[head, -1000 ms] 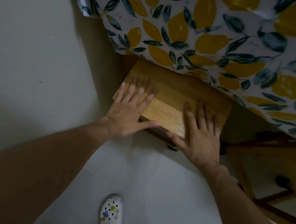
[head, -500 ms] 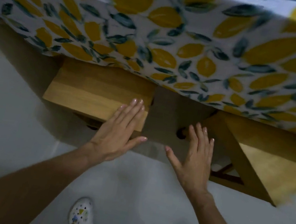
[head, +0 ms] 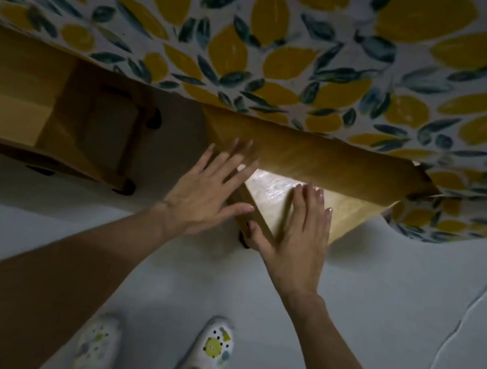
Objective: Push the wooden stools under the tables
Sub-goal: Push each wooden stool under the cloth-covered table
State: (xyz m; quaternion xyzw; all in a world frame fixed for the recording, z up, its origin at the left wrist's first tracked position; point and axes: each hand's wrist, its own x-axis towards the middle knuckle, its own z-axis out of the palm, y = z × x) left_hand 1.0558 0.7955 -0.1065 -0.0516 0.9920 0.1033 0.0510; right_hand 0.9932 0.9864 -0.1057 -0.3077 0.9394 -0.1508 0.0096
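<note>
Both hands flat, fingers spread wide — right hand on the stool; left hand at its corner.

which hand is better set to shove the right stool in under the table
Right. The right hand lies flat on the seat of the right stool near its outer corner, so it can likely push straight in under the tablecloth. The left hand is at the stool's left edge, blurred.
</note>
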